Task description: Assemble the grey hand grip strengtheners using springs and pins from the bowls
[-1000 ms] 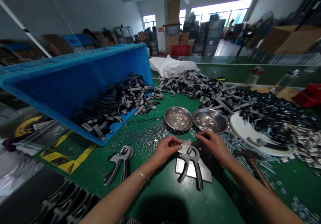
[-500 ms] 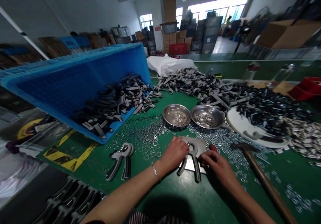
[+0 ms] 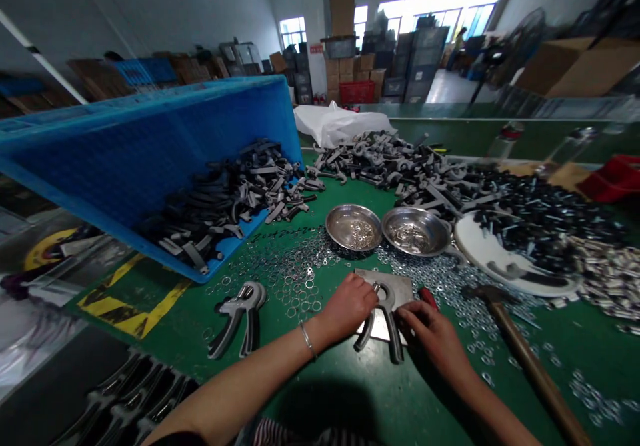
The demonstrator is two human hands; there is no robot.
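A grey hand-grip exerciser point(image 3: 384, 319) lies on a flat metal plate point(image 3: 395, 286) on the green table. My left hand point(image 3: 347, 307) is curled over its left handle and top. My right hand point(image 3: 429, 329) is closed beside the right handle, its fingers touching it; a red-handled tool point(image 3: 428, 297) shows just above the knuckles. A second assembled grip exerciser point(image 3: 239, 316) lies apart to the left. Loose metal rings point(image 3: 290, 274) are scattered in front of my hands.
Two steel bowls point(image 3: 353, 227) point(image 3: 416, 231) hold small parts behind the plate. A tilted blue crate point(image 3: 150, 159) spills grey handles at left. A hammer point(image 3: 525, 353) lies at right, near a white plate point(image 3: 495, 259) and piles of dark parts point(image 3: 545, 226).
Both hands drew back from the far edge of the plate onto the exerciser's handles one second ago. In the last half second they have barely moved.
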